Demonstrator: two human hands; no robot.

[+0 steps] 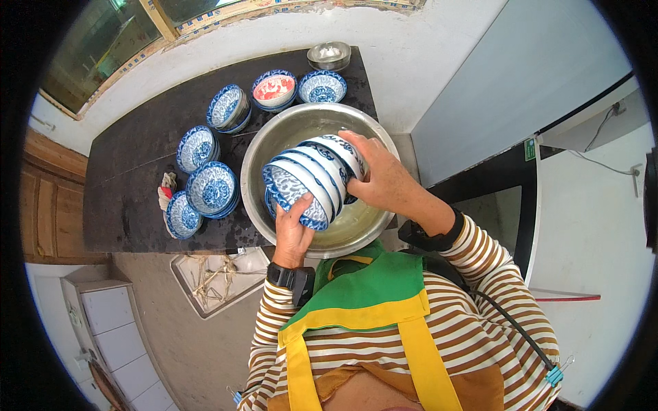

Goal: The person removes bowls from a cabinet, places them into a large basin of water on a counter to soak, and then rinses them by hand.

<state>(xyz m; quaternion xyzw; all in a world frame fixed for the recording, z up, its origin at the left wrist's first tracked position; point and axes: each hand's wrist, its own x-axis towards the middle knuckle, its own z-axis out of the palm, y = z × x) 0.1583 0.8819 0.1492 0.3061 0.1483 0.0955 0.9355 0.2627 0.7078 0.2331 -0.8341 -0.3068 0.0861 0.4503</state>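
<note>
Both my hands hold a tilted stack of blue-and-white patterned bowls (321,177) above a large metal basin (383,228) with cloudy liquid in it. My left hand (294,228) grips the rim of the front bowl, its thumb inside. My right hand (378,172) is around the bowl at the far end of the stack, fingers on the outer wall. Part of another blue rim shows behind the front bowl, mostly hidden. Left of the basin stand stacked patterned bowls (212,189), and behind it a bowl with a red pattern (274,90) rests in a blue-rimmed one.
The basin stands on a dark table (139,154) with wet spots. A metal bowl (329,55) is at the far corner, a bunched cloth (167,186) near the left edge. Below the table lies a tray (247,287) with dry stalks. A pale panel (514,77) stands at the right.
</note>
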